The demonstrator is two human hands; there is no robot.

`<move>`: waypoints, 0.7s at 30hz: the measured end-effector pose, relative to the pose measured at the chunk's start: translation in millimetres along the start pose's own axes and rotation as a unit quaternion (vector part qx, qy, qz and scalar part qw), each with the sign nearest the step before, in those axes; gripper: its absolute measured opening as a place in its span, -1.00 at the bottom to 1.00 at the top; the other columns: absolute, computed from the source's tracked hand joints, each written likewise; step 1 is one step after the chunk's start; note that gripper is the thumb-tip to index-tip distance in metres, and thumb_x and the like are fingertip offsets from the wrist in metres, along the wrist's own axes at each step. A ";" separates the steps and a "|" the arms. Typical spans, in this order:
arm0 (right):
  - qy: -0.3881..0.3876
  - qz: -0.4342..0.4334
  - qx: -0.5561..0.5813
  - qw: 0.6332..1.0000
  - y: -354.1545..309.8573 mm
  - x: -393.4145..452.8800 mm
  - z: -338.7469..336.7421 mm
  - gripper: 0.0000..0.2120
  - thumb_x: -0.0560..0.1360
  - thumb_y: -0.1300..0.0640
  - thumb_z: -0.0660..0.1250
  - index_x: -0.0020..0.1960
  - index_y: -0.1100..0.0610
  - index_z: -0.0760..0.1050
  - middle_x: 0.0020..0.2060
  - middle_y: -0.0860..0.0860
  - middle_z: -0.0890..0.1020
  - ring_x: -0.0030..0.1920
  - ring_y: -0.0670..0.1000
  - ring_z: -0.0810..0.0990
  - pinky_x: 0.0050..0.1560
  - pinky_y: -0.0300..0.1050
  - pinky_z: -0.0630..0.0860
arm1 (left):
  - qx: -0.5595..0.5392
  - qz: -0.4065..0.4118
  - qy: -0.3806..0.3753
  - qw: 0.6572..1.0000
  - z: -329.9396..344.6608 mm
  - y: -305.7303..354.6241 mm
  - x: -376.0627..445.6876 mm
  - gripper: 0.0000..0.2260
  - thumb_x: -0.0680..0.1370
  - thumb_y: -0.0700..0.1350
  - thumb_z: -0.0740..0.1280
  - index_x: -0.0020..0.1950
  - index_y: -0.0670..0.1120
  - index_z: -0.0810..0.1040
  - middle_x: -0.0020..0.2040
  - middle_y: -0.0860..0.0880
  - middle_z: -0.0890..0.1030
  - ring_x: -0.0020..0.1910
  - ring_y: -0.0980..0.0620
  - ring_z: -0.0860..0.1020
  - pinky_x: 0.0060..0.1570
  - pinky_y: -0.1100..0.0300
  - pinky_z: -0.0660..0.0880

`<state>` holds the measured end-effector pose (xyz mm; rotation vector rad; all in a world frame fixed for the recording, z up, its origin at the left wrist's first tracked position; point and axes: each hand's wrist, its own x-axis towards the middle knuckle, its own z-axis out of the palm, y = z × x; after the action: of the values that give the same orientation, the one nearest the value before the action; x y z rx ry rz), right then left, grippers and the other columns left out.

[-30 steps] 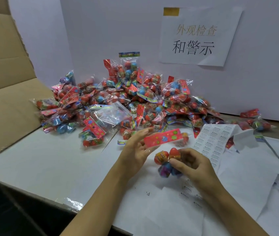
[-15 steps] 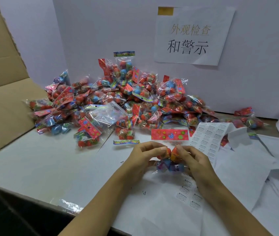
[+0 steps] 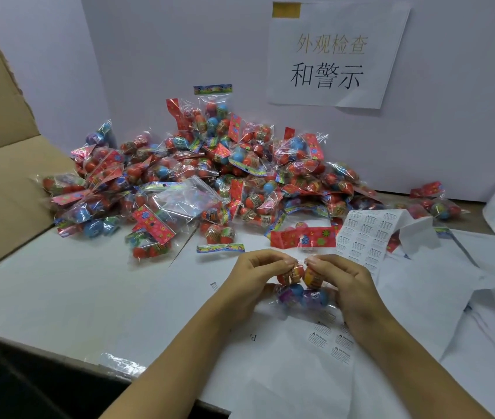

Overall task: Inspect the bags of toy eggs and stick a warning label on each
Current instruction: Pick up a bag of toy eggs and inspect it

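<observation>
Your tabletop (image 3: 59, 285) is white, with a dark front edge at lower left. A heap of bagged toy eggs (image 3: 210, 176) lies along its back, against the white wall panel. Just in front of the heap you have one loose bag with a red flowered header (image 3: 152, 234) and a narrow striped header strip (image 3: 220, 248). To the right a sheet of small warning labels (image 3: 367, 234) lies among crumpled white backing papers (image 3: 451, 285). Flattened cardboard (image 3: 1, 192) rests on your left edge.

Both forearms are bare, with no sleeves, gloves, rings or watch.
</observation>
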<state>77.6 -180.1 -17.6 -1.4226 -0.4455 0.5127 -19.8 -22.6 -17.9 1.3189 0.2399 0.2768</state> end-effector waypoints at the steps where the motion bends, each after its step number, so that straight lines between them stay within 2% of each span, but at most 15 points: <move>1: 0.001 0.002 -0.002 1.000 0.9 0.3 -0.6 -0.87 0.46 0.10 0.48 -0.05 0.15 0.71 -0.11 0.17 0.71 -0.12 0.13 0.69 -0.08 0.12 0.66 | 0.001 0.000 0.005 1.000 -0.5 -0.2 0.3 -0.82 0.60 -0.24 0.40 -0.14 -0.07 0.75 -0.13 -0.12 0.69 -0.13 -0.02 0.64 -0.14 0.07 0.58; 3: -0.001 0.001 -0.009 1.000 2.1 0.5 -1.2 -0.87 0.49 0.08 0.47 -0.04 0.13 0.72 -0.10 0.16 0.71 -0.15 0.09 0.69 -0.22 -0.01 0.64 | -0.004 -0.008 0.010 1.000 -1.1 -0.7 0.5 -0.88 0.59 -0.22 0.42 -0.11 -0.10 0.74 -0.12 -0.13 0.69 -0.13 -0.03 0.64 -0.15 0.07 0.57; 7: -0.011 -0.003 -0.004 1.000 1.1 -1.1 -0.2 -0.82 0.45 0.02 0.49 -0.05 0.11 0.72 -0.12 0.15 0.72 -0.16 0.07 0.71 -0.23 -0.03 0.65 | -0.010 -0.024 0.003 1.000 -3.3 -1.0 1.9 -0.93 0.56 -0.16 0.47 -0.01 -0.12 0.74 -0.05 -0.16 0.71 -0.05 -0.06 0.66 -0.06 0.03 0.58; 10: -0.001 -0.011 -0.015 1.000 1.4 -1.0 -0.7 -0.76 0.40 -0.07 0.49 -0.07 0.08 0.72 -0.15 0.11 0.71 -0.12 0.12 0.71 -0.14 0.10 0.69 | -0.005 -0.042 -0.019 0.999 -5.0 -0.1 1.7 -0.73 0.50 -0.04 0.50 0.16 -0.09 0.71 0.09 -0.13 0.72 0.10 -0.11 0.68 0.11 -0.06 0.56; 11: 0.005 -0.013 -0.018 1.000 1.9 -0.6 -1.3 -0.75 0.39 -0.10 0.49 -0.07 0.06 0.72 -0.17 0.08 0.72 -0.10 0.14 0.70 -0.08 0.14 0.70 | 0.000 -0.046 -0.025 0.999 -5.3 0.3 1.3 -0.69 0.48 -0.02 0.51 0.20 -0.07 0.69 0.12 -0.12 0.72 0.15 -0.12 0.68 0.11 -0.06 0.55; 14: 0.019 -0.021 -0.006 1.000 1.0 -0.4 -2.1 -0.62 0.26 -0.20 0.53 -0.02 -0.03 0.71 -0.11 0.01 0.74 -0.05 0.05 0.73 -0.08 0.02 0.69 | 0.007 -0.038 -0.013 0.999 -5.1 1.2 0.2 -0.64 0.43 -0.04 0.55 0.20 -0.07 0.66 0.10 -0.11 0.73 0.10 -0.06 0.71 -0.11 0.10 0.55; 15: 0.025 -0.023 -0.003 0.999 0.7 -0.2 -2.3 -0.57 0.23 -0.22 0.54 0.02 -0.04 0.70 -0.07 -0.01 0.74 -0.03 0.02 0.73 -0.07 -0.02 0.67 | 0.001 -0.033 -0.001 0.999 -5.2 1.1 0.1 -0.62 0.42 -0.05 0.55 0.21 -0.09 0.64 0.08 -0.11 0.73 0.07 -0.06 0.71 -0.13 0.08 0.55; 18: 0.025 -0.028 0.015 0.999 -0.5 0.4 -3.2 -0.61 0.24 -0.11 0.58 0.03 -0.01 0.70 -0.03 0.04 0.74 0.01 0.06 0.73 -0.08 -0.02 0.67 | -0.017 -0.022 0.028 0.999 -6.7 0.5 2.6 -0.59 0.40 -0.06 0.56 0.21 -0.12 0.63 0.06 -0.13 0.74 0.04 -0.09 0.72 -0.04 -0.01 0.61; 21: 0.024 -0.031 0.010 0.999 -1.4 -0.2 -2.6 -0.63 0.23 -0.11 0.58 -0.01 -0.01 0.71 -0.04 0.07 0.74 0.02 0.10 0.73 0.00 0.11 0.68 | -0.007 -0.020 0.041 0.999 -8.0 -1.0 4.9 -0.61 0.39 -0.04 0.57 0.17 -0.12 0.67 0.06 -0.13 0.74 0.11 -0.13 0.70 0.12 -0.13 0.61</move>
<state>79.1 -182.5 -16.5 -1.3949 -0.4443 0.4316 -17.8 -13.9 -20.8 1.2896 0.3325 0.2979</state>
